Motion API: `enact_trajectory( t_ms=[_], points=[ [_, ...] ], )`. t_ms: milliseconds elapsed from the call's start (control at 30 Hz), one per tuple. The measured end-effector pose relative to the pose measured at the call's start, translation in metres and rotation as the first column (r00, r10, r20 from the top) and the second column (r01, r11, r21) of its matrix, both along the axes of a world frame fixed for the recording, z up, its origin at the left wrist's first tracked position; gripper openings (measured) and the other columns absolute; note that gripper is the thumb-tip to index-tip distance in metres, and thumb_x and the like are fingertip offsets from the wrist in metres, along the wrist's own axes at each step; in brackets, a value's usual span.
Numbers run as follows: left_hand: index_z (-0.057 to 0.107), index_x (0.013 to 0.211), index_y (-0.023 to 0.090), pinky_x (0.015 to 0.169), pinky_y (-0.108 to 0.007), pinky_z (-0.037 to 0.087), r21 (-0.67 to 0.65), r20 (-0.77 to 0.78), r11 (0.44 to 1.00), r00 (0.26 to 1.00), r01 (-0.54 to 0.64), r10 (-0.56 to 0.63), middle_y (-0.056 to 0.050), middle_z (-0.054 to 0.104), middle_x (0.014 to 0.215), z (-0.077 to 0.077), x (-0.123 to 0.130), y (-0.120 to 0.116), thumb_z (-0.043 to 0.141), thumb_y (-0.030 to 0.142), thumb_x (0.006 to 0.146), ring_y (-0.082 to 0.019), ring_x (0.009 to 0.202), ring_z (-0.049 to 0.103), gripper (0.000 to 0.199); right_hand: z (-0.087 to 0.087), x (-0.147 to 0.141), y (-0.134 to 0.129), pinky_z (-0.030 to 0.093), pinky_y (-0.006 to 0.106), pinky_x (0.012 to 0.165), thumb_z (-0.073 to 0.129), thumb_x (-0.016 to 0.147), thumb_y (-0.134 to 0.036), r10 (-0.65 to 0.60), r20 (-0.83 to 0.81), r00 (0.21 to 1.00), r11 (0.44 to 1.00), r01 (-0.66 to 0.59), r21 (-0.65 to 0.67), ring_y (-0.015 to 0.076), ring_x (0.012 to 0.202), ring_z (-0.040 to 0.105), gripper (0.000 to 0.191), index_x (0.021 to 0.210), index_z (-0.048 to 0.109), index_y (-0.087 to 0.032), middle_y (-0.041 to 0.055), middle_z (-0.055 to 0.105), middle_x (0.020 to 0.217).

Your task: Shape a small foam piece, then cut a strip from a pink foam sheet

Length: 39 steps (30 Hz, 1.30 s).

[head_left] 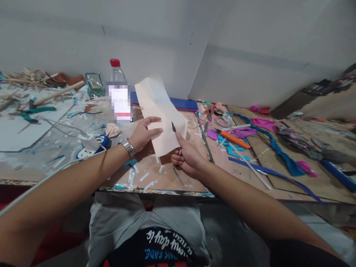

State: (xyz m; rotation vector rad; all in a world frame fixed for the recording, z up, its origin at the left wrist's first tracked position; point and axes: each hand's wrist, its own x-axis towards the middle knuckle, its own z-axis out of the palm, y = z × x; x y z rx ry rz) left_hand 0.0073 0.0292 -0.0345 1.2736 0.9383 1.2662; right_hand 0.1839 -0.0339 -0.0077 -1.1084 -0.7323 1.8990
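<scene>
A pale peach sheet of paper [158, 107] rises at a slant over the middle of the table, its upper part bent. My left hand [146, 135] lies on the sheet's left edge, with thumb and index finger apart; its other fingers are hidden. At the sheet's lower right, my right hand [187, 154] is closed around small scissors [174, 127], whose dark tip points up over the paper. The handles are mostly hidden in the fingers.
Behind stand a bottle with a red cap [115, 63] and a blurred-out phone [121, 102]. A power strip [93, 146] with cables lies left, near green pliers [36, 111]. To the right are an orange cutter [233, 139], blue ribbon [278, 148] and scraps.
</scene>
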Motion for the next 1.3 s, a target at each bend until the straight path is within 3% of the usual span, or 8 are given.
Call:
enact_trajectory(
  t_ms=[167,367,567,767,1033,1300],
  points=[
    [0.064,0.116,0.017,0.087,-0.038,0.054,0.033,-0.042,0.999,0.999,-0.009,0.011,-0.01,0.067,0.119,0.001,-0.001,0.0,0.078,0.025,0.07,-0.023,0.099,0.065,0.049,0.001,0.001,0.002,0.016,0.017,0.035,0.049,0.097,-0.06,-0.095,0.019,0.995,0.995,0.095,-0.012,0.0035,0.035,0.015,0.044,0.076,0.044,-0.021,-0.0108,0.032,0.047],
    [0.066,0.117,0.018,0.089,-0.038,0.054,0.064,-0.077,0.998,0.997,-0.014,0.019,-0.01,0.066,0.121,-0.002,-0.002,0.001,0.078,0.025,0.071,-0.023,0.103,0.063,0.047,0.0,-0.001,0.004,0.017,0.016,0.035,0.059,0.094,-0.054,-0.144,0.033,0.989,0.989,0.143,0.044,0.0029,0.035,0.016,0.036,0.084,0.049,-0.021,-0.0107,0.038,0.049],
    [0.066,0.116,0.018,0.089,-0.038,0.054,0.067,-0.093,0.998,0.996,-0.009,0.015,-0.01,0.065,0.123,-0.001,-0.003,0.001,0.078,0.024,0.073,-0.023,0.103,0.063,0.046,-0.002,0.0,0.004,0.018,0.016,0.035,0.056,0.096,-0.052,-0.076,0.016,0.997,0.997,0.076,0.027,0.0029,0.034,0.018,0.034,0.085,0.049,-0.021,-0.0099,0.042,0.049],
    [0.064,0.115,0.018,0.089,-0.04,0.053,0.073,-0.086,0.997,0.996,-0.003,0.009,-0.009,0.066,0.121,-0.003,-0.002,0.003,0.078,0.024,0.072,-0.023,0.101,0.064,0.046,-0.008,0.005,0.006,0.025,0.016,0.036,0.058,0.093,-0.053,0.028,0.011,1.0,0.999,-0.028,0.029,0.0053,0.034,0.029,0.034,0.088,0.052,-0.021,-0.007,0.045,0.049],
    [0.066,0.113,0.018,0.093,-0.04,0.051,0.111,-0.126,0.994,0.992,-0.004,0.018,-0.009,0.066,0.122,-0.002,-0.002,0.003,0.078,0.021,0.071,-0.023,0.105,0.062,0.044,0.0,0.0,0.003,0.016,0.015,0.035,0.059,0.094,-0.053,-0.057,0.005,0.998,0.998,0.057,0.03,0.0036,0.035,0.014,0.038,0.078,0.046,-0.022,-0.012,0.03,0.042],
    [0.068,0.11,0.018,0.093,-0.037,0.05,0.152,-0.174,0.988,0.984,-0.003,0.03,-0.009,0.066,0.122,-0.002,-0.002,0.002,0.076,0.018,0.071,-0.023,0.108,0.062,0.041,-0.001,0.002,0.005,0.016,0.016,0.034,0.062,0.089,-0.061,-0.039,-0.018,0.999,0.999,0.04,0.012,0.0034,0.035,0.013,0.044,0.078,0.048,-0.021,-0.0111,0.035,0.043]
  ],
)
